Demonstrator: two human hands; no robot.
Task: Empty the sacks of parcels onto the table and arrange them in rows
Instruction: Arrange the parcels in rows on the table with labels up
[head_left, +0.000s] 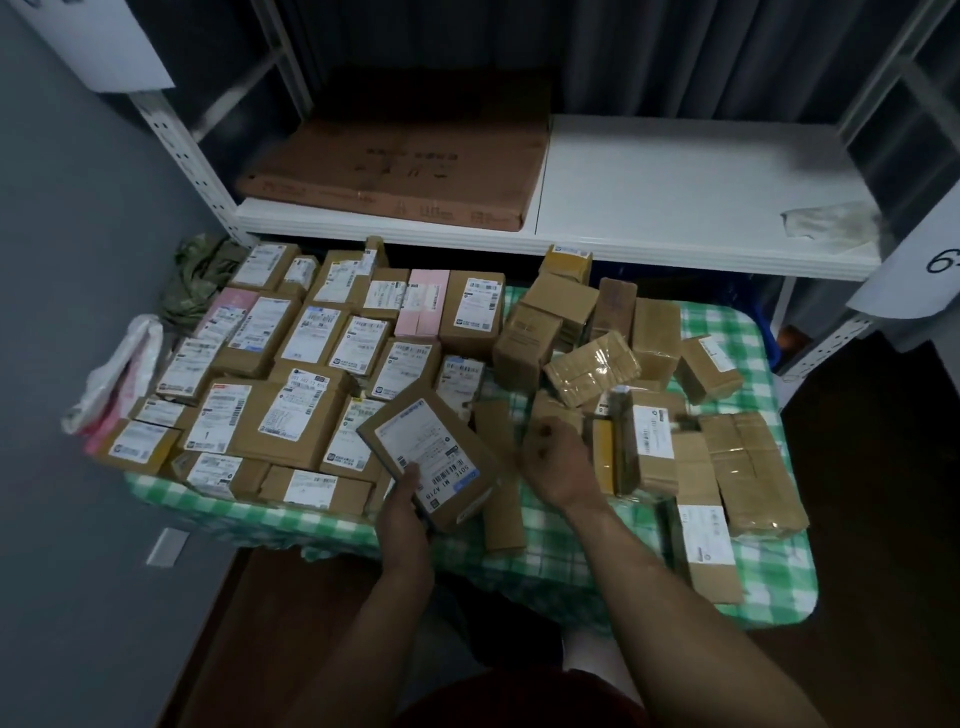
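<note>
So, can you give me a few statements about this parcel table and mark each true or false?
1. The left hand holds a cardboard parcel, label up. True.
2. The table's cover is plain red. False: the tablecloth is green-and-white checked.
3. The labelled parcels on the left lie in rows. True.
4. The boxes on the right are just as neat. False: they form a jumbled heap.
5. The shelf behind holds a large flat carton. True.
</note>
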